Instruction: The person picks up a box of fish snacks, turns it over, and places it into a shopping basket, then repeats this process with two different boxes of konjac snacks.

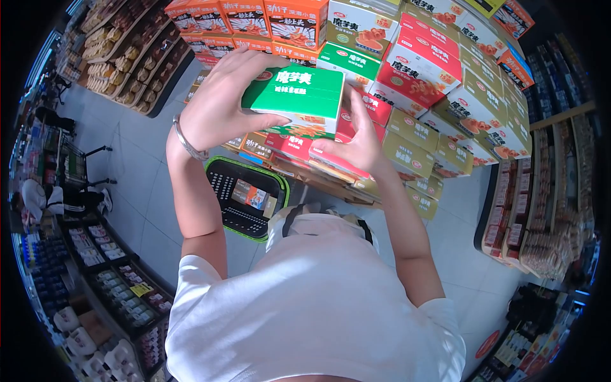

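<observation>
A green and white snack box point(294, 100) is held up in front of the stacked display, its green printed top facing me. My left hand point(223, 102), with a bangle at the wrist, grips the box's left end, fingers over the far edge and thumb along the near side. Against the box's right end is my right hand point(361, 139), fingers on the side and thumb low near the front corner. Behind the box, another green box point(347, 63) sits in the stack among orange boxes point(296, 25) and red boxes point(425, 63).
A black shopping basket with a green rim point(286, 183) stands on the floor below my left forearm, holding a small package point(250, 194). Olive-gold boxes point(480, 105) are piled at the right. Curved shelves point(137, 57) stand at the far left, with a person crouching point(57, 197) lower down.
</observation>
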`<action>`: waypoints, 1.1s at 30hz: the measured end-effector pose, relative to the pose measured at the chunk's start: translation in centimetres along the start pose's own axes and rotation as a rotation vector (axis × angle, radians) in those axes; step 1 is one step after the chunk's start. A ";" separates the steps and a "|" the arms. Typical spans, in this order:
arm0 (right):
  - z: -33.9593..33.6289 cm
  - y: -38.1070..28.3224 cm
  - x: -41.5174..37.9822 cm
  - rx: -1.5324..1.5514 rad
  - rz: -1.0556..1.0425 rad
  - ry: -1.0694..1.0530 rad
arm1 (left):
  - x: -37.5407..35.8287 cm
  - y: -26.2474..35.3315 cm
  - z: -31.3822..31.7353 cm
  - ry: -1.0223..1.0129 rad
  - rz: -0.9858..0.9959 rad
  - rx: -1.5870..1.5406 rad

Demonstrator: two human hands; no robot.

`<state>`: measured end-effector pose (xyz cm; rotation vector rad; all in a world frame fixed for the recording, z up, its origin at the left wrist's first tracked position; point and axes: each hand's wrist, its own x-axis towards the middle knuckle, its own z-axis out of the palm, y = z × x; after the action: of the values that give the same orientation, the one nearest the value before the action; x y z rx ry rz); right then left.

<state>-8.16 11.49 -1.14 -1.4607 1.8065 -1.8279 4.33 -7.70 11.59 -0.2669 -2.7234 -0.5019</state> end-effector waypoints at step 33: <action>-4.1 3.6 -4.0 0.636 0.481 0.464 | 2.5 0.7 17.4 0.524 -0.675 -1.454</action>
<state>-10.84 16.14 -5.27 -0.3645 1.3436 -2.2622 -3.23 -0.24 -2.46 0.4162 -1.4121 -2.2395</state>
